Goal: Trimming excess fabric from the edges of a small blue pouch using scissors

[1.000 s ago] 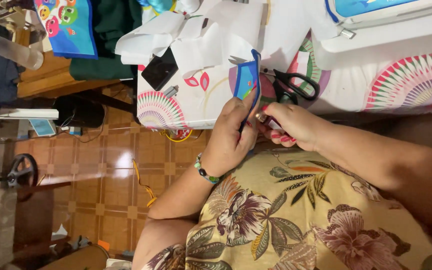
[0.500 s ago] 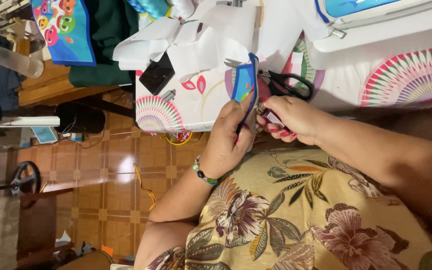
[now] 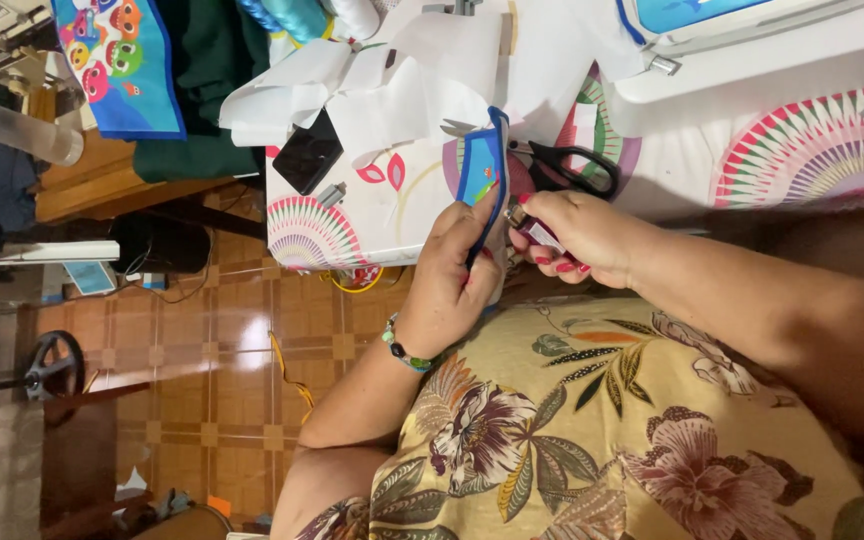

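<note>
Pinched in the left hand's (image 3: pixel 452 275) grip just off the edge of the patterned surface (image 3: pixel 372 215), the blue-edged fabric piece (image 3: pixel 484 170) stands on edge while the right hand (image 3: pixel 582 235) closes on a small tool (image 3: pixel 532 228) at its hem, apparently mid-trimming, which calls for steady, fine control; black scissors (image 3: pixel 572 165) lie nearby.

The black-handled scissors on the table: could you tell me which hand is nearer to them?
The right hand, gripping a small tool just below the scissors. The left hand sits farther off, pinching a blue-edged fabric piece.
</note>
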